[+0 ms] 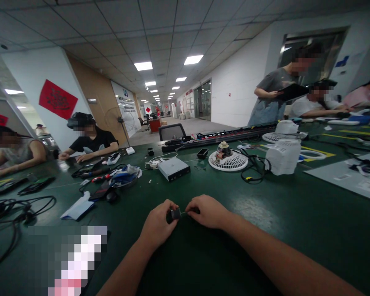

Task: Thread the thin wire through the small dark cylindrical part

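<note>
My left hand (160, 224) grips a small dark grey box-like part (176, 213) between thumb and fingers, just above the green table. From the part's right side a thin pale strip or wire (183, 213) runs to my right hand (205, 211), whose fingertips are pinched on its end. Whether it is a wire or a pin is too small to tell. Beyond my hands lies a silver-grey optical disc drive (174, 167) with a black front. A small black open box (202, 153) sits behind it to the right.
A white fan grille with a motor (228, 159) and a white housing (283, 157) stand ahead on the right, with black cables (255, 166). Tools and a bowl of blue cloth (125, 176) lie left, near a folded paper (78, 206). Several people sit or stand around the table.
</note>
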The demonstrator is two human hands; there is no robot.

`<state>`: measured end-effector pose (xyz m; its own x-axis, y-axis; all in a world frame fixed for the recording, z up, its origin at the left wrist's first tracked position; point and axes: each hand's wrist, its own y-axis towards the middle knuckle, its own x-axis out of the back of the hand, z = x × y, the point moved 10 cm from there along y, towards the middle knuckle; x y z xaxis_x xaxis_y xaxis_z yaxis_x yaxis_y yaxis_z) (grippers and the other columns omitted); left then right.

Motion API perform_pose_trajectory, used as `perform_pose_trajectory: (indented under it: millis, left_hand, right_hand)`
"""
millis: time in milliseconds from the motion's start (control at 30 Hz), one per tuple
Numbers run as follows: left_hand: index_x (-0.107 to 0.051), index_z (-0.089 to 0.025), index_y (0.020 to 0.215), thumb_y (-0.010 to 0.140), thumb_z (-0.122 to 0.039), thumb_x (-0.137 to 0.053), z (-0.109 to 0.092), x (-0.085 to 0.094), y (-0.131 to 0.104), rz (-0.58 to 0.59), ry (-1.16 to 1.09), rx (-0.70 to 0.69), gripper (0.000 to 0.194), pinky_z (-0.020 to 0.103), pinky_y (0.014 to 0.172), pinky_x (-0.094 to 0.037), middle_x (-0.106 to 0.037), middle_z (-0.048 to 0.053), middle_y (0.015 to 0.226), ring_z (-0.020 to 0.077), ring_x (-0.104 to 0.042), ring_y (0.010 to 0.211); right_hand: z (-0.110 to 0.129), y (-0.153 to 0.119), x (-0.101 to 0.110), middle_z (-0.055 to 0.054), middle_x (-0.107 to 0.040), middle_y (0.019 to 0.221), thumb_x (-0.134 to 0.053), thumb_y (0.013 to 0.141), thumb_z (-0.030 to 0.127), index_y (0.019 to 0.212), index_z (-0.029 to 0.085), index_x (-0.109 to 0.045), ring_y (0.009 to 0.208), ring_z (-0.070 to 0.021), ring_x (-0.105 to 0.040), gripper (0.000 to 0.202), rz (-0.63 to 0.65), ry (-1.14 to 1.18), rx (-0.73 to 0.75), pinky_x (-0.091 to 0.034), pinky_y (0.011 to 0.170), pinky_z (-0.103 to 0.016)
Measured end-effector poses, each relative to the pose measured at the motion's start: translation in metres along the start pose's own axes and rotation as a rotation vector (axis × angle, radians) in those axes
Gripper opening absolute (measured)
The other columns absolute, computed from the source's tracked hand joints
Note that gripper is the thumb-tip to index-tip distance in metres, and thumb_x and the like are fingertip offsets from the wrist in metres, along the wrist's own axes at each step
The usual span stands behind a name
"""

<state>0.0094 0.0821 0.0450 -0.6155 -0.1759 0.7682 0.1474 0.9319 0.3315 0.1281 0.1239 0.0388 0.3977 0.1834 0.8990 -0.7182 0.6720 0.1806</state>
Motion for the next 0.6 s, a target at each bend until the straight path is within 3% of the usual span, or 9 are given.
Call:
perform_pose_trajectory:
  millis: [267,367,467,600]
  left_hand:
    - [-0.058,-0.023,0.096,0.075,-0.017,-0.063,0.019,0.005,0.0,-0.045,0.071,0.107,0.022,0.03,0.069,-0.047,-0.067,0.003,0.094,0.0198,-0.065,0.082]
    - [-0.056,-0.022,0.095,0.075,-0.017,-0.061,0.023,0.004,0.0,-0.037,0.07,0.124,0.021,0.029,0.068,-0.046,-0.067,0.003,0.092,0.0187,-0.064,0.079]
    - [-0.055,-0.021,0.093,0.074,-0.015,-0.061,0.022,0.005,0.0,-0.05,0.088,0.122,0.021,0.029,0.067,-0.045,-0.067,0.003,0.089,0.0178,-0.063,0.076]
    - [-0.054,-0.021,0.093,0.075,-0.017,-0.061,0.021,0.005,0.001,-0.042,0.089,0.134,0.019,0.029,0.067,-0.045,-0.066,0.002,0.087,0.0181,-0.064,0.075]
  right_hand:
    - [-0.036,-0.004,0.017,-0.005,-0.072,0.084,-0.059,0.082,0.034,0.095,0.023,-0.072,0.073,-0.0197,-0.065,0.021,-0.12,-0.012,-0.338,-0.041,0.061,-0.028]
    - [-0.039,-0.002,0.002,-0.005,-0.072,0.082,-0.068,0.075,0.044,0.095,0.022,-0.072,0.071,-0.0194,-0.064,0.03,-0.008,0.091,-0.333,-0.041,0.057,-0.027]
    - [-0.034,0.0,-0.01,-0.004,-0.072,0.08,-0.07,0.074,0.041,0.084,0.023,-0.074,0.072,-0.0183,-0.064,0.022,0.071,0.168,-0.287,-0.042,0.058,-0.026]
    - [-0.034,0.0,-0.008,-0.004,-0.072,0.081,-0.069,0.075,0.043,0.083,0.021,-0.073,0.072,-0.0184,-0.065,0.024,0.033,0.2,-0.327,-0.043,0.058,-0.026]
